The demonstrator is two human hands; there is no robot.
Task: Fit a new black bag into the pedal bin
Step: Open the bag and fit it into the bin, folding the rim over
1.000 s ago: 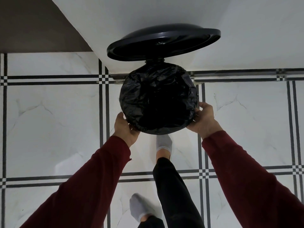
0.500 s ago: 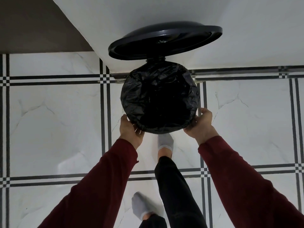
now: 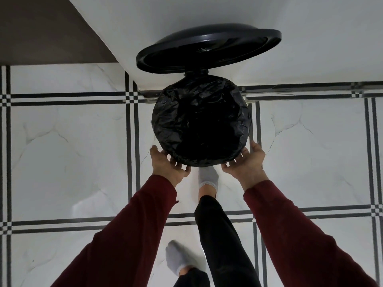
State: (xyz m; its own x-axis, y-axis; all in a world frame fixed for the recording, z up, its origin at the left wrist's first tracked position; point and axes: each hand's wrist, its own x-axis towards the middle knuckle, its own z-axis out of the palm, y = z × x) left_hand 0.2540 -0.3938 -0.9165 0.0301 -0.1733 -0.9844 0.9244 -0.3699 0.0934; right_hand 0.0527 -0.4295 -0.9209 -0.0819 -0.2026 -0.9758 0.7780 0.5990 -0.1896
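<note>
A round pedal bin stands against the white wall, its black lid point(image 3: 207, 47) tilted up open. A crinkled black bag point(image 3: 199, 119) lines the bin and is folded over its rim, hiding the bin body. My left hand point(image 3: 167, 164) cups the near-left edge of the bagged rim, fingers curled under it. My right hand point(image 3: 245, 160) does the same at the near-right edge. A foot in a grey sock point(image 3: 207, 177) sits just below the bin's front, where the pedal is hidden.
White marble-look floor tiles point(image 3: 72, 152) with black double lines surround the bin. The white wall point(image 3: 290, 21) rises behind it, with a dark area at the far left. My other socked foot point(image 3: 176, 259) stands nearer to me.
Both hands have slid along the rim from its sides toward the near front edge, closer together. The lid has stayed up.
</note>
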